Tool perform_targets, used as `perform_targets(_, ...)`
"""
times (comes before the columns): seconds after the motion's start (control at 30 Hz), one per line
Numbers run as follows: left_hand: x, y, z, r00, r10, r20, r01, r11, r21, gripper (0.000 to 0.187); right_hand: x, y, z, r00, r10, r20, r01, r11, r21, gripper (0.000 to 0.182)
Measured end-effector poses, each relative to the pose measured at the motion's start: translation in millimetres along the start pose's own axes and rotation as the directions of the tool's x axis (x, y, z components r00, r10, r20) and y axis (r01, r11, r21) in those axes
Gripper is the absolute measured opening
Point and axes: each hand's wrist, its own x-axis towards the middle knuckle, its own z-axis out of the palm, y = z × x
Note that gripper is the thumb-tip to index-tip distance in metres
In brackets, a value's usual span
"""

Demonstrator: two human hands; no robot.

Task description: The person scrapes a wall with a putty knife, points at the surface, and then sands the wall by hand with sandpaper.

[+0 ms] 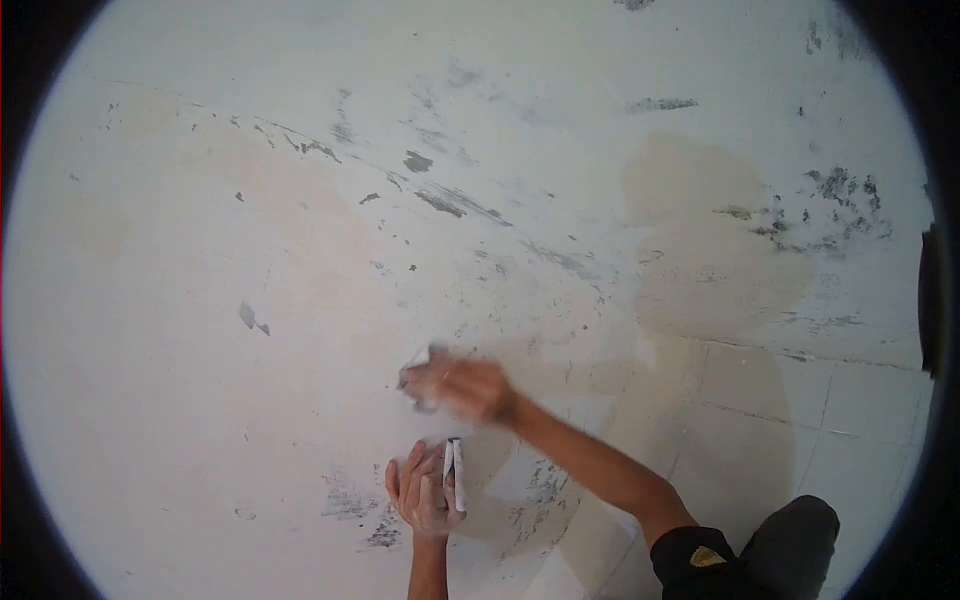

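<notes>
My right hand (pixel 460 388) is smeared by motion over a pale, white-coated surface (pixel 200 420). Its fingers press on a thin grey piece (pixel 432 355), whose dark edges stick out around the fingertips; blur hides what kind it is. Just below, my left hand (pixel 425 490) is against the surface with its fingertips pointing up. A folded white strip (pixel 459 478) with a dark inner side stands upright at the right side of this hand, held by it.
Dark scuffs (pixel 440 203) and chipped spots mark the surface, along with a long crack. Tile-like lines (pixel 823 400) run at the lower right, near a dark-clothed knee (pixel 800 535). A dark object (pixel 930 300) stands at the right edge. Shadows fall right of the hands.
</notes>
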Motion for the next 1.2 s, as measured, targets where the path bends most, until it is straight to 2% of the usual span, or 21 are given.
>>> perform_targets(0.07, -6, -7, -3, 1.0, -0.003, -0.028, 0.001, 0.997, -0.073, 0.015, 12, 43, -15, 0.983, 0.127, -0.135, -0.129, 0.992, -0.01, 0.037)
perform_targets(0.13, -11, -10, -6, 0.998, -0.031, -0.054, 0.022, 0.988, -0.156, 0.015, 31, 60, -26, 0.761, 0.542, -0.355, -0.581, 0.814, -0.003, 0.042)
perform_targets(0.23, -12, -9, -17, 0.997, -0.035, -0.063, 0.019, 0.972, -0.236, 0.017, 27, 18, 6, 0.762, 0.541, -0.356, -0.568, 0.822, 0.033, 0.045)
perform_targets(0.3, -9, -9, -21, 0.997, 0.002, -0.072, -0.018, 0.974, -0.226, 0.018, 14, -11, 20, 0.958, 0.214, -0.192, -0.206, 0.977, 0.061, 0.045)
perform_targets(0.33, -9, -10, -22, 0.997, 0.011, -0.077, -0.028, 0.974, -0.225, 0.018, 15, 0, 15, 0.958, 0.207, -0.2, -0.2, 0.978, 0.057, 0.045)
perform_targets(0.4, -15, -14, -25, 0.992, -0.006, -0.122, -0.014, 0.986, -0.167, 0.018, 15, 40, -8, 0.996, 0.022, -0.09, -0.026, 0.998, -0.049, 0.044)
perform_targets(0.43, -15, -16, -31, 0.992, -0.007, -0.125, -0.013, 0.987, -0.162, 0.018, 14, 63, -14, 0.935, 0.291, -0.203, -0.29, 0.956, 0.032, 0.048)
perform_targets(0.47, -17, -14, -37, 0.991, -0.015, -0.134, -0.004, 0.991, -0.137, 0.019, 21, 71, -27, 0.751, 0.579, -0.316, -0.635, 0.765, -0.108, 0.05)
perform_targets(0.53, -17, -8, -40, 0.989, -0.038, -0.145, 0.02, 0.992, -0.121, 0.019, 33, 56, -14, 0.775, 0.461, -0.433, -0.567, 0.809, -0.153, 0.045)
perform_targets(0.6, -9, -6, -43, 0.979, -0.019, -0.203, 0.004, 0.997, -0.074, 0.02, 18, 17, 2, 0.858, 0.423, -0.291, -0.455, 0.889, -0.052, 0.037)
perform_targets(0.67, -8, -10, -34, 0.975, 0.002, -0.224, -0.014, 0.999, -0.05, 0.021, 13, -7, 9, 0.971, 0.197, -0.132, -0.2, 0.98, -0.008, 0.037)
perform_targets(0.73, -14, -15, -27, 0.98, -0.023, -0.198, 0.008, 0.997, -0.076, 0.021, 23, 30, -18, 0.999, -0.03, 0.019, 0.031, 1.0, -0.005, 0.046)
perform_targets(0.8, -17, -16, -30, 0.987, -0.035, -0.159, 0.025, 0.998, -0.06, 0.02, 27, 64, -20, 0.884, 0.394, -0.252, -0.422, 0.904, -0.069, 0.045)
perform_targets(0.83, -17, -16, -34, 0.985, -0.025, -0.173, 0.013, 0.997, -0.071, 0.019, 31, 56, -16, 0.885, 0.4, -0.239, -0.426, 0.903, -0.064, 0.045)
perform_targets(0.9, -16, -16, -35, 0.978, -0.029, -0.208, 0.008, 0.995, -0.099, 0.017, 53, 35, -2, 0.72, 0.529, -0.449, -0.634, 0.765, -0.116, 0.048)
perform_targets(0.97, -18, -19, -34, 0.981, -0.021, -0.193, 0.009, 0.998, -0.062, 0.017, 31, 3, 23, 0.904, 0.35, -0.246, -0.365, 0.931, -0.014, 0.046)
perform_targets(1.0, -16, -22, -34, 0.983, -0.006, -0.181, 0.0, 0.999, -0.032, 0.016, 43, -12, 26, 0.965, 0.137, -0.224, -0.143, 0.99, -0.014, 0.044)
perform_targets(1.07, -16, -19, -32, 0.983, -0.017, -0.184, 0.009, 0.999, -0.046, 0.016, 49, 24, -1, 0.996, -0.022, -0.081, 0.023, 1.0, 0.02, 0.04)
perform_targets(1.1, -16, -20, -32, 0.983, -0.036, -0.181, 0.024, 0.997, -0.069, 0.016, 45, 48, 0, 0.967, 0.194, -0.167, -0.196, 0.981, 0.006, 0.038)
perform_targets(1.13, -17, -24, -31, 0.982, -0.042, -0.184, 0.031, 0.997, -0.064, 0.016, 52, 66, -9, 0.869, 0.397, -0.295, -0.444, 0.889, -0.112, 0.043)
perform_targets(1.2, -20, -25, -28, 0.979, -0.063, -0.195, 0.043, 0.993, -0.107, 0.017, 43, 54, 0, 0.874, 0.392, -0.289, -0.434, 0.895, -0.1, 0.042)
